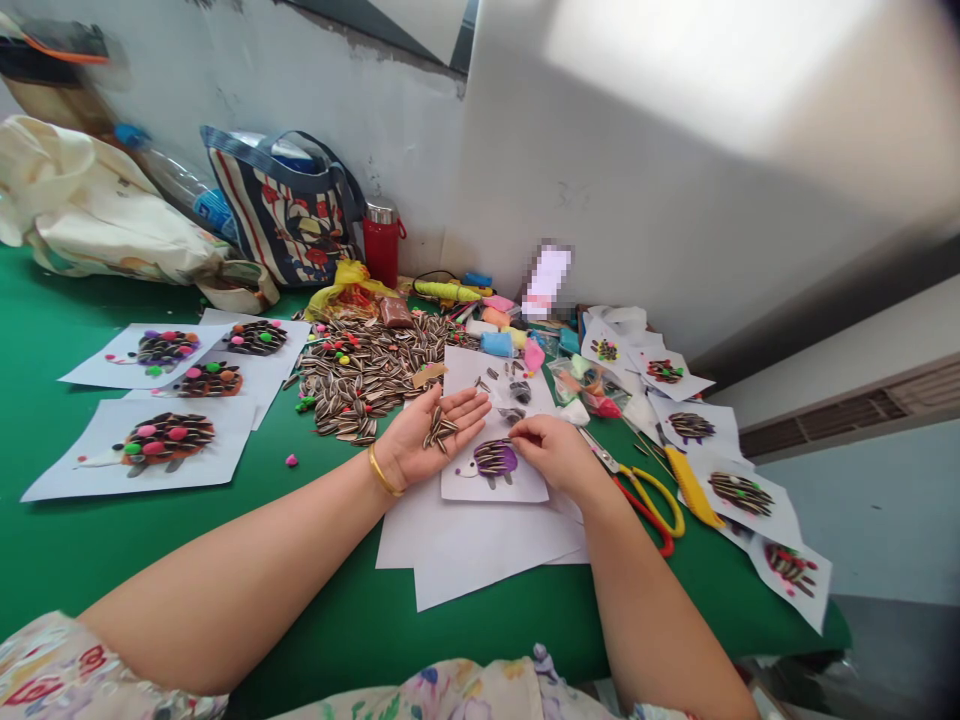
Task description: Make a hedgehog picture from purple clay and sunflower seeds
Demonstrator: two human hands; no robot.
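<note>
My left hand (420, 440) is palm up with its fingers stretched out, and several striped sunflower seeds (439, 432) lie on it. Just right of it, my right hand (551, 450) has its fingertips pinched at the right upper edge of a purple clay hedgehog (496, 460). Whatever sits between those fingertips is too small to make out. Rows of seeds cover much of the hedgehog's purple body. It lies on a white card (480, 490) above loose white sheets (480, 570). A large heap of seeds (360, 375) spreads beyond my left hand.
Scissors (649, 500) and a yellow cutter (694, 487) lie right of my right hand. Finished hedgehog cards stand at left (217, 470) and right (780, 500). Clay packs (499, 344), a red bottle (382, 245) and a striped bag (289, 215) line the back.
</note>
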